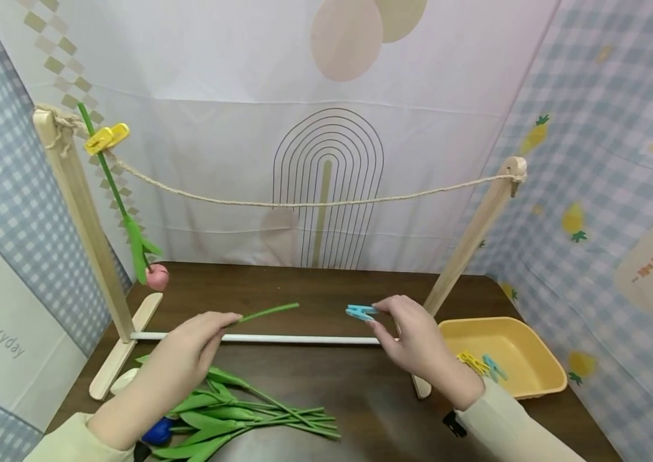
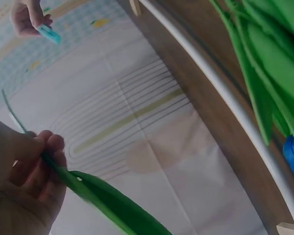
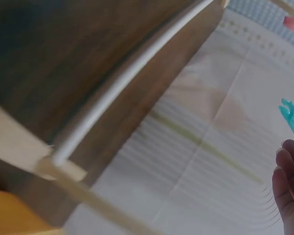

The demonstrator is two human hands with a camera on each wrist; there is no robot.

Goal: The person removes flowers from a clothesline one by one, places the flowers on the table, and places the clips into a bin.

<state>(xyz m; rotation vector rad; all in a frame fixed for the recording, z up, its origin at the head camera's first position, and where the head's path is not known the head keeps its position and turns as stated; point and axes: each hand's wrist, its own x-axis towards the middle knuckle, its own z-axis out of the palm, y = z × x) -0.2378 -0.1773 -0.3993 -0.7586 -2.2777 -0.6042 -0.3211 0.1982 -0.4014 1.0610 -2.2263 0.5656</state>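
Note:
My left hand (image 1: 192, 345) pinches the green stem (image 1: 271, 311) of a tulip, whose bare end points right. In the left wrist view a long leaf (image 2: 110, 198) trails below the fingers; the bloom is out of sight. My right hand (image 1: 413, 337) holds a light blue clothespin (image 1: 361, 312) between thumb and fingers, a short gap from the stem's end. Above both hands a rope (image 1: 303, 205) sags between two wooden posts. At its left end a yellow clothespin (image 1: 106, 138) clips a pink tulip (image 1: 157, 276) upside down.
Several tulips lie on the table with leaves (image 1: 217, 410) partly under my left forearm, a blue bloom (image 1: 158, 431) among them. A white rod (image 1: 303, 339) joins the stand's feet. At right, a yellow basin (image 1: 534, 350) holds yellow clothespins (image 1: 473, 363) and blue clothespins (image 1: 494, 367).

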